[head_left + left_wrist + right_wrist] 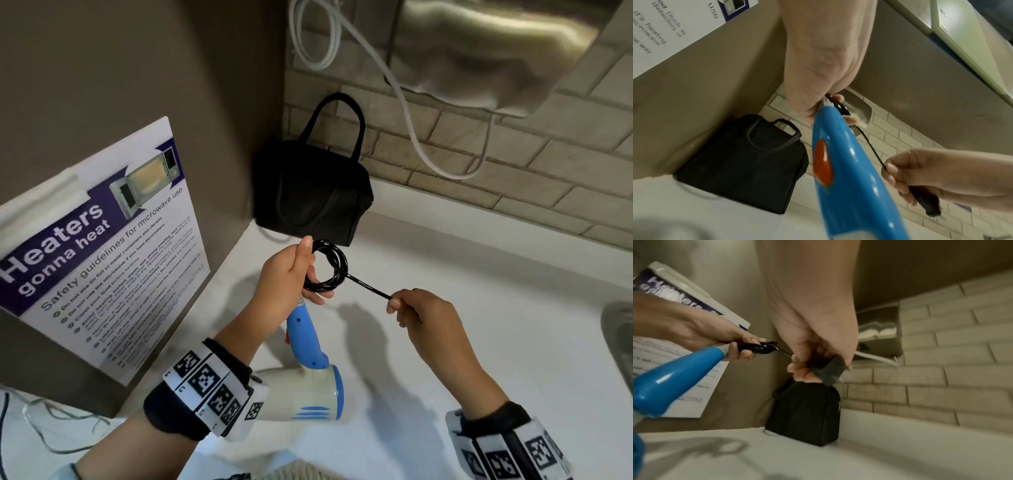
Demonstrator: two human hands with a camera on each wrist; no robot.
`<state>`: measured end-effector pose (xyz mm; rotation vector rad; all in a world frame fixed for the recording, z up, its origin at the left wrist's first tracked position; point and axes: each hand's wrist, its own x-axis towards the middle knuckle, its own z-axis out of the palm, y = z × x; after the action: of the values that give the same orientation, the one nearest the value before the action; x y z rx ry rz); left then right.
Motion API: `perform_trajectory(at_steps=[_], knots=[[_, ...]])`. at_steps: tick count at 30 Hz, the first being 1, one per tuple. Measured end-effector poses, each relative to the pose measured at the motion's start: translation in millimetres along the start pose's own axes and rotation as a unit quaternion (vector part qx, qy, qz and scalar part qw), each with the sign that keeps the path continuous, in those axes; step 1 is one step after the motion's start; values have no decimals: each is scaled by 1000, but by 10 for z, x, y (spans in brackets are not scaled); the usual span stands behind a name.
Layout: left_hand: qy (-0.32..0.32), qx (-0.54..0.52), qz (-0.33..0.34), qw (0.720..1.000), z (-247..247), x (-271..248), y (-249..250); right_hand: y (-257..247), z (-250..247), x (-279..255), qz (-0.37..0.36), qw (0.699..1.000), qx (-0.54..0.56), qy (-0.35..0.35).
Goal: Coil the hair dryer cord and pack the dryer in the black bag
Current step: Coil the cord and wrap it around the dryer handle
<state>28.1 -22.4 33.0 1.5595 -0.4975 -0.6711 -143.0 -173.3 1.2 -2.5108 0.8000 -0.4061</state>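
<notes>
Coiling step near done. Left hand (289,274) grips cord coil (327,265) at hair dryer (308,370) handle top, above counter (479,281). Right hand (423,317) pinches taut tail, plug (925,202) apparently in palm. Next: wrap tail, carry to black bag (310,192), standing in corner, opening not visible.

The blue-handled, cream-bodied plastic hair dryer (310,380) hangs handle-up, its glossy black cord (327,267) looped in a small coil; the black fabric handbag (310,192) stands upright on the desk corner.

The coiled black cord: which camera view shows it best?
The head view: the coiled cord shows as a full ring in the left hand. In the left wrist view the hand and blue handle hide most of it; the right wrist view shows it edge-on.
</notes>
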Motion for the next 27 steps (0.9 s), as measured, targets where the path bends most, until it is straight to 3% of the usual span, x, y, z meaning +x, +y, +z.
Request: perform_trajectory(at_steps=[9, 13, 15, 18, 23, 25, 27], knots=[[-50, 9, 8, 999, 51, -25, 8, 166, 203, 135, -31, 994, -78, 63], [-57, 3, -11, 998, 72, -45, 24, 32, 195, 258, 32, 999, 17, 31], [-54, 0, -16, 998, 93, -53, 37, -53, 185, 300, 89, 985, 143, 24], [-45, -4, -12, 999, 112, -56, 43, -200, 152, 333, 169, 888, 428, 0], [-39, -6, 0, 999, 156, -56, 31, -422, 43, 414, 239, 740, 628, -21], [-36, -10, 1, 999, 176, -53, 19, -483, 16, 429, 252, 707, 660, -30], [-30, -11, 0, 999, 182, -53, 12, -531, -11, 424, 256, 694, 671, -45]])
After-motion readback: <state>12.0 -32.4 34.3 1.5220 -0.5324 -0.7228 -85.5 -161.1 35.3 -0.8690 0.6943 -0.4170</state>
